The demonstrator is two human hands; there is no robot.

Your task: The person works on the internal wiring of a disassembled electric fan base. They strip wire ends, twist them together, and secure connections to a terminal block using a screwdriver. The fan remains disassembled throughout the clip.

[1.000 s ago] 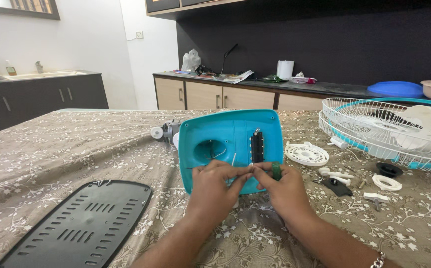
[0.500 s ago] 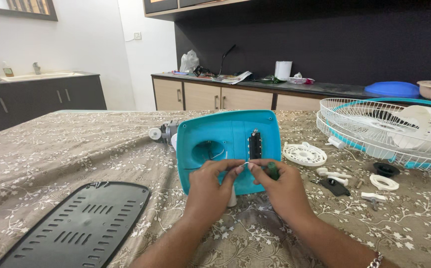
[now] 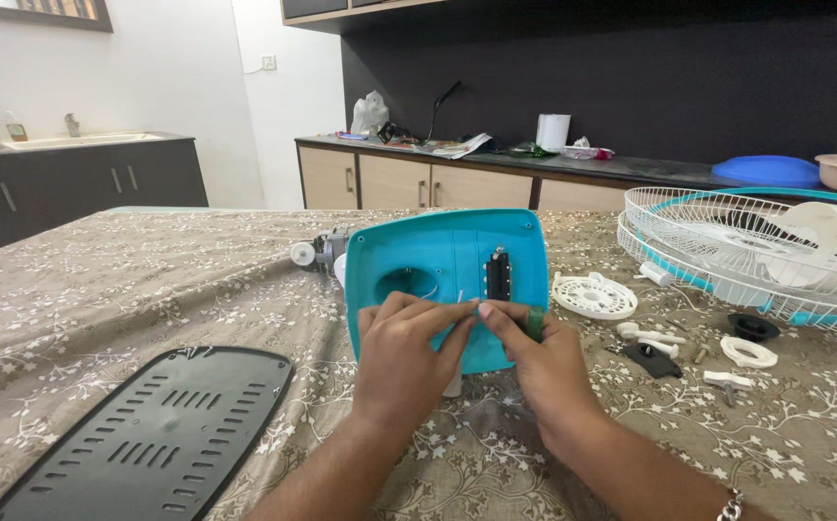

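Tablecloth (image 3: 100, 299), teal housing (image 3: 438, 256) under hands (image 3: 404, 352).

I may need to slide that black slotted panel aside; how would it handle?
The black slotted panel looks thin and moulded, so probably light and a little flexible. Lying flat on the patterned tablecloth, it should not roll, though the cloth may bunch.

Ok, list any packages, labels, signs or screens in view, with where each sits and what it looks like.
Plastic bag: far counter, left end; crumpled, whitish.
Paper roll: far counter, middle; upright white cylinder.
Papers: far counter, beside the bag; flat, printed, too small to make out.
Bottle: by the sink at left; small, yellowish.
No screens or signs.
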